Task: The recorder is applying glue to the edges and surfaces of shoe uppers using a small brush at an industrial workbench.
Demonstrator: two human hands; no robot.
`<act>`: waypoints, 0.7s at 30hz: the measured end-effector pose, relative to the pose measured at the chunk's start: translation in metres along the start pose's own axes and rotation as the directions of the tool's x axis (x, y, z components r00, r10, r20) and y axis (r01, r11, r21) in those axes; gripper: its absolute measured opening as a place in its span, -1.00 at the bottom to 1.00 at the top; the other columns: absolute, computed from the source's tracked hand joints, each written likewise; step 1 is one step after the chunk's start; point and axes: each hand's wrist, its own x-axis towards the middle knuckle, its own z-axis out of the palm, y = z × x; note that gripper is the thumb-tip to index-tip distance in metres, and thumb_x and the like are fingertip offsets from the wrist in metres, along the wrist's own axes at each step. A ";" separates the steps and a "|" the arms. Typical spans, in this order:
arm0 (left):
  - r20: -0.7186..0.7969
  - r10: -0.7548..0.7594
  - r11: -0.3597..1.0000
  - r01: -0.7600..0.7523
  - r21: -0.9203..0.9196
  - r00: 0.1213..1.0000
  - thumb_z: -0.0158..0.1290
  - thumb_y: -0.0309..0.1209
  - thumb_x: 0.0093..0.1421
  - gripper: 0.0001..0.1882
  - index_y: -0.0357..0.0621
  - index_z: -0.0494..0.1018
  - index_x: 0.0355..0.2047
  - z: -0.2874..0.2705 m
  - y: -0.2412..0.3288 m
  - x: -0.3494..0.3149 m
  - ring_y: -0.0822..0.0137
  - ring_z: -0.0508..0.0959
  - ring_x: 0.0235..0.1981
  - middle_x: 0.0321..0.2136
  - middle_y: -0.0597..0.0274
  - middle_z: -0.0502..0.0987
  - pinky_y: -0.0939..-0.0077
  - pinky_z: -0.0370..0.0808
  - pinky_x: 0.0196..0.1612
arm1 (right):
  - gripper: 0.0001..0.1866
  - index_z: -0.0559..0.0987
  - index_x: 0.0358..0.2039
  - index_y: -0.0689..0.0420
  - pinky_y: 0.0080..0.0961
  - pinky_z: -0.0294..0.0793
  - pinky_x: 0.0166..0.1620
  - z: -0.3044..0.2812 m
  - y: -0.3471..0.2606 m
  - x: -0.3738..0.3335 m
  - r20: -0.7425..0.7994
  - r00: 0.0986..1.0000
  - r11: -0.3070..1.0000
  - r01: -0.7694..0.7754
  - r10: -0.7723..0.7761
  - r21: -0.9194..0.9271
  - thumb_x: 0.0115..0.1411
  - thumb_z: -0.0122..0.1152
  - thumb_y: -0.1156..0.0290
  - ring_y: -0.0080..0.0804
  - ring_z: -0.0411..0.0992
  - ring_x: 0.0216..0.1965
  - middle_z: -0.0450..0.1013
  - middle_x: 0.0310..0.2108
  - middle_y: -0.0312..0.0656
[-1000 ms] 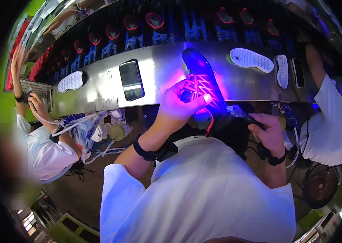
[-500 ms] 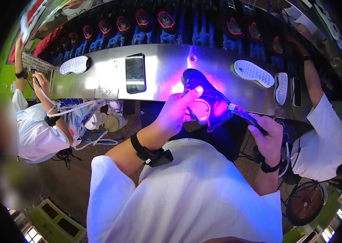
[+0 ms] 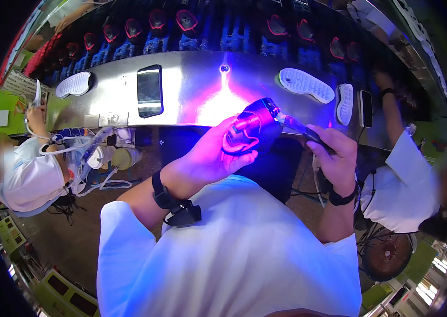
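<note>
Cupping a dark shoe (image 3: pixel 263 122) in the left hand (image 3: pixel 205 152) by the worktop's (image 3: pixel 113 100) near edge, too foreshortened to tell its long axis. Gripping a brush-like tool (image 3: pixel 298 127) in the right hand (image 3: pixel 336 154), aimed leftward, seemingly touching the shoe's right side.

Shoe workshop, with white soles (image 3: pixel 307 85) along a metal workbench (image 3: pixel 113 92).
</note>
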 end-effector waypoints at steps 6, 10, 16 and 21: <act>0.138 -0.196 0.949 0.223 -0.223 0.971 -0.05 0.17 0.34 -0.11 -0.60 0.21 0.18 -0.003 0.005 -0.002 0.07 0.69 -0.40 -0.29 -0.29 0.59 0.46 0.73 -0.37 | -0.59 0.68 -0.05 0.17 -0.52 0.44 -0.29 0.017 0.008 0.011 0.030 1.000 0.996 -0.011 0.008 0.088 0.02 0.42 0.60 -0.38 0.50 -0.42 0.53 -0.42 -0.16; 0.296 -0.368 0.817 0.459 -0.350 0.881 -0.01 0.24 0.27 0.05 -0.67 0.06 0.26 -0.021 0.008 -0.007 0.13 0.68 -0.43 -0.30 -0.27 0.59 0.49 0.74 -0.36 | -0.59 0.67 -0.06 0.19 -0.51 0.44 -0.27 0.034 0.006 0.016 0.051 0.998 0.994 0.035 -0.040 0.102 0.02 0.43 0.60 -0.39 0.50 -0.39 0.53 -0.41 -0.17; 0.247 0.023 0.990 0.012 -0.138 0.969 0.00 0.07 0.35 -0.32 -0.29 0.32 0.19 -0.020 0.007 -0.022 0.09 0.70 -0.39 -0.18 -0.28 0.58 0.45 0.74 -0.40 | -0.59 0.65 -0.01 0.24 -0.50 0.47 -0.17 0.069 0.026 -0.009 -0.029 0.987 0.933 -0.138 0.156 0.333 0.08 0.38 0.58 -0.44 0.52 -0.31 0.59 -0.33 -0.20; 0.187 0.309 0.887 -0.353 0.296 0.932 0.11 -0.14 0.34 -0.48 -0.18 0.37 0.18 -0.009 0.032 -0.031 0.30 0.64 -0.07 -0.06 0.18 0.60 0.33 0.59 0.02 | -0.61 0.63 0.02 0.26 -0.50 0.50 -0.03 0.078 0.003 0.020 0.053 0.947 0.919 -0.320 0.317 0.231 0.16 0.39 0.56 -0.44 0.55 -0.16 0.62 -0.16 -0.13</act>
